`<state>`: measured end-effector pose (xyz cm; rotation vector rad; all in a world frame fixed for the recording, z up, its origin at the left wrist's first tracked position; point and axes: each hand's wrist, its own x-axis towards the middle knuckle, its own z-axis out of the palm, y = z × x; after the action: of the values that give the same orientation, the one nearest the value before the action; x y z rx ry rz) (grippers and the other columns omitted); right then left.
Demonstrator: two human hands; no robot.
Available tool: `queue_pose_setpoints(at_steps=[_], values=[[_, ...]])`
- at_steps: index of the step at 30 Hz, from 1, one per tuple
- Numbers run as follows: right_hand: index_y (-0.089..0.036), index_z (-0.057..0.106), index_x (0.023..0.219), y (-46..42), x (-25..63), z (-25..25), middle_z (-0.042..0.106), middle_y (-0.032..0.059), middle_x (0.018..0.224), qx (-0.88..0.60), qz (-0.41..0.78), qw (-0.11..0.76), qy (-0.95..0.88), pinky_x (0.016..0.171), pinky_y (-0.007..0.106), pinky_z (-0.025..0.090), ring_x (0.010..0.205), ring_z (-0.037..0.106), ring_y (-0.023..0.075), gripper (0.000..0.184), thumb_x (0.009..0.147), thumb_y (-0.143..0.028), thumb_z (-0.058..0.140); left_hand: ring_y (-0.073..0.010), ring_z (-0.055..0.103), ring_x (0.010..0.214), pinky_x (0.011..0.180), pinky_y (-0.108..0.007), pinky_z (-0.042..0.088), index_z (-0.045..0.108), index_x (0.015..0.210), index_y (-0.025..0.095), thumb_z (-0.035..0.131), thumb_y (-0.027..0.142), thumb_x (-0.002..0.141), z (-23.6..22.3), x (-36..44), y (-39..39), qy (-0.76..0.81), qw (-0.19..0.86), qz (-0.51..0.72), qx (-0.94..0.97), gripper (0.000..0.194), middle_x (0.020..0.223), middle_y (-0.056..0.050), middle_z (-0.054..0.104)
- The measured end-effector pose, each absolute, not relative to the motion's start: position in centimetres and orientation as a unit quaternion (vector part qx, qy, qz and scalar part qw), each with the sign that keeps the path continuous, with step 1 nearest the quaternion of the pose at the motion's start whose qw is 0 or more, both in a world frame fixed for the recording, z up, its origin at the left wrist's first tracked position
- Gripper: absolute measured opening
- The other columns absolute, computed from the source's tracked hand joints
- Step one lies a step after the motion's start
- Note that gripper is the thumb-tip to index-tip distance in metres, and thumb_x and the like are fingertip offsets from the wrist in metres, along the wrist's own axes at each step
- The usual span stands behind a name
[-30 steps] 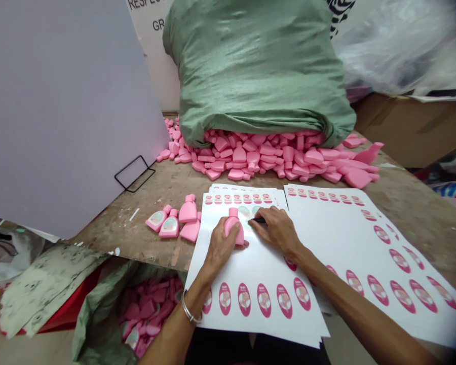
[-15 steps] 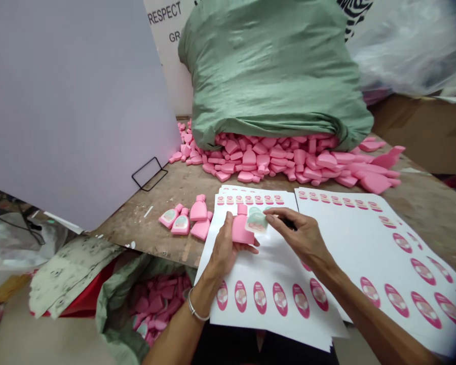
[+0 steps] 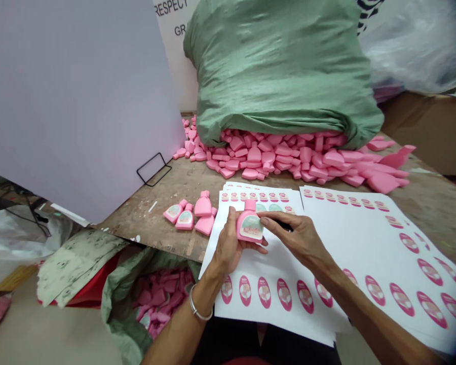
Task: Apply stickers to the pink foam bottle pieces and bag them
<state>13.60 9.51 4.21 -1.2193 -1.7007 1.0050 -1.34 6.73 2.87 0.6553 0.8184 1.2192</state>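
My left hand [image 3: 228, 243] is wrapped round a small pink bottle [image 3: 250, 205], held upright over the printed sheets. A pale green and white label sticker [image 3: 251, 228] lies against the bottle's front face. My right hand [image 3: 302, 237] pinches at the label's right edge with thumb and forefinger. Part of a dark, slim object [image 3: 286, 224] shows among the right fingers; its kind is hidden. Below the hands lies a white sticker sheet [image 3: 247, 261] with rows of pink labels. Left of it, two labelled bottles [image 3: 185, 219] lie near two plain bottles [image 3: 203, 205].
A large green sack [image 3: 281, 71] spills a heap of pink bottles [image 3: 266, 154] across the table's back. A second sticker sheet [image 3: 338, 228] lies to the right. A black wire stand [image 3: 154, 170] touches a pale panel [image 3: 79, 101]. Below the table edge, another green sack [image 3: 117, 309] holds pink bottles.
The label has moved left from beside the bottle onto its front face, with my right hand following it. The view has shifted slightly.
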Motion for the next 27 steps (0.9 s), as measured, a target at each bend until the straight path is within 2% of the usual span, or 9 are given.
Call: queue_pose_setpoints(at_steps=[9,11,13,15,17,19,22,25,27], values=[[-0.024,0.074,0.092,9.6,13.5,3.5,0.073,0.0034,0.090,-0.484,0.360,0.402,-0.689,0.064,0.031,0.050,0.082,0.064,0.0208,0.027,0.079,-0.045,0.064,-0.0201,0.067,0.067,0.060,-0.035,0.059,0.062,0.100,0.010,0.038,0.061,0.088,3.0,-1.4,6.8,0.371,0.694,0.545,0.290,0.057,0.078,-0.010,0.068],[-0.024,0.074,0.092,9.7,13.6,3.5,0.073,0.0037,0.090,-0.479,0.355,0.403,-0.694,0.066,0.031,0.051,0.082,0.064,0.0203,0.027,0.080,-0.046,0.063,-0.0195,0.066,0.068,0.061,-0.035,0.059,0.060,0.100,0.011,0.048,0.058,0.085,3.1,-1.5,6.8,0.371,0.691,0.538,0.309,0.051,0.078,-0.008,0.066],[-0.024,0.073,0.092,9.8,13.7,3.5,0.072,0.0042,0.089,-0.476,0.343,0.406,-0.701,0.067,0.032,0.051,0.080,0.064,0.0198,0.027,0.081,-0.046,0.062,-0.0167,0.064,0.067,0.064,-0.034,0.059,0.057,0.103,0.013,0.064,0.046,0.079,3.2,-1.7,6.7,0.371,0.683,0.531,0.337,0.041,0.079,-0.005,0.063],[-0.024,0.072,0.093,10.0,13.8,3.5,0.072,0.0057,0.089,-0.481,0.297,0.406,-0.718,0.071,0.035,0.052,0.079,0.064,0.0209,0.027,0.081,-0.046,0.062,-0.0140,0.062,0.068,0.066,-0.034,0.059,0.055,0.105,0.015,0.072,0.033,0.073,3.3,-1.7,6.6,0.367,0.679,0.526,0.356,0.041,0.081,-0.002,0.060],[-0.022,0.071,0.097,10.2,13.9,3.5,0.071,0.0079,0.091,-0.503,0.219,0.402,-0.733,0.079,0.041,0.050,0.085,0.063,0.0246,0.031,0.078,-0.046,0.065,-0.0137,0.062,0.071,0.067,-0.034,0.059,0.053,0.106,0.016,0.072,0.028,0.073,3.3,-1.7,6.5,0.364,0.684,0.519,0.362,0.040,0.084,-0.002,0.059],[-0.021,0.066,0.109,10.3,13.9,3.3,0.069,0.0097,0.101,-0.517,0.184,0.396,-0.736,0.085,0.044,0.049,0.094,0.062,0.0274,0.044,0.073,-0.047,0.070,-0.0147,0.062,0.073,0.068,-0.036,0.059,0.052,0.105,0.015,0.070,0.028,0.074,3.5,-1.4,6.3,0.361,0.690,0.508,0.369,0.038,0.084,-0.003,0.059],[-0.024,0.056,0.123,11.3,14.1,2.4,0.064,0.0091,0.116,-0.497,0.276,0.369,-0.735,0.084,0.039,0.052,0.102,0.062,0.0251,0.061,0.070,-0.051,0.070,-0.0162,0.062,0.074,0.068,-0.038,0.059,0.052,0.104,0.015,0.069,0.030,0.075,3.8,-1.2,5.8,0.356,0.697,0.484,0.392,0.037,0.084,-0.004,0.059],[-0.022,0.058,0.117,14.3,14.9,1.0,0.065,0.0087,0.115,-0.512,0.311,0.347,-0.722,0.082,0.035,0.053,0.101,0.064,0.0224,0.053,0.075,-0.054,0.064,-0.0169,0.062,0.069,0.064,-0.037,0.058,0.052,0.105,0.015,0.064,0.037,0.078,3.6,-2.6,5.6,0.417,0.657,0.468,0.418,0.037,0.089,-0.007,0.063],[-0.020,0.059,0.113,17.6,15.6,0.2,0.068,0.0089,0.110,-0.562,0.236,0.321,-0.725,0.079,0.033,0.052,0.095,0.065,0.0209,0.048,0.080,-0.054,0.059,-0.0194,0.063,0.070,0.066,-0.036,0.056,0.052,0.104,0.016,0.059,0.043,0.080,3.2,-4.7,5.9,0.531,0.544,0.479,0.439,0.036,0.090,-0.010,0.066]])
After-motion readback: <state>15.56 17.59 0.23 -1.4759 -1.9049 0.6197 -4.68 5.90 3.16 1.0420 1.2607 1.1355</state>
